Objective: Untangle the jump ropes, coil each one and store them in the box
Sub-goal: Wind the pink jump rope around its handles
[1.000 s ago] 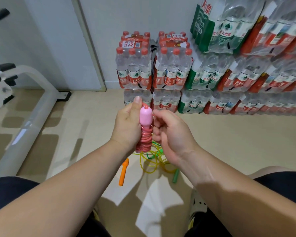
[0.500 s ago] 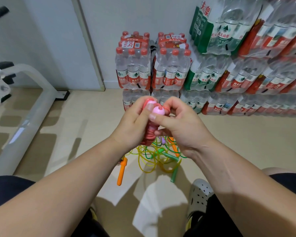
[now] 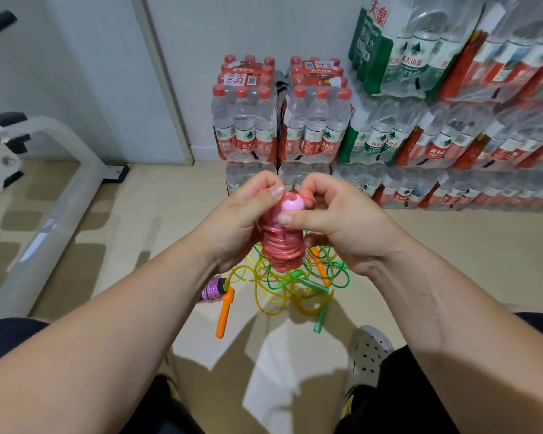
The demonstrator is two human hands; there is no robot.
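Observation:
A pink jump rope (image 3: 283,250) is wound in tight coils around its pink handles, and both hands hold it up over the floor. My left hand (image 3: 242,214) grips the bundle from the left. My right hand (image 3: 336,220) pinches the round handle end and a loop of cord at the top. Below, on the floor, lies a tangle of yellow and green rope (image 3: 282,286) with orange handles (image 3: 224,314) and green handles (image 3: 320,317). A coiled purple rope (image 3: 213,288) shows beside my left wrist. No box is in view.
Shrink-wrapped packs of water bottles (image 3: 279,126) are stacked against the wall ahead and to the right. A white exercise-machine frame (image 3: 60,189) stands at the left. My knees and a grey clog (image 3: 369,352) are at the bottom.
The pink bundle has tilted so the handle end faces me. My right hand has moved up onto the top and now pinches a loop of cord there. The view has shifted down, showing more of the floor tangle.

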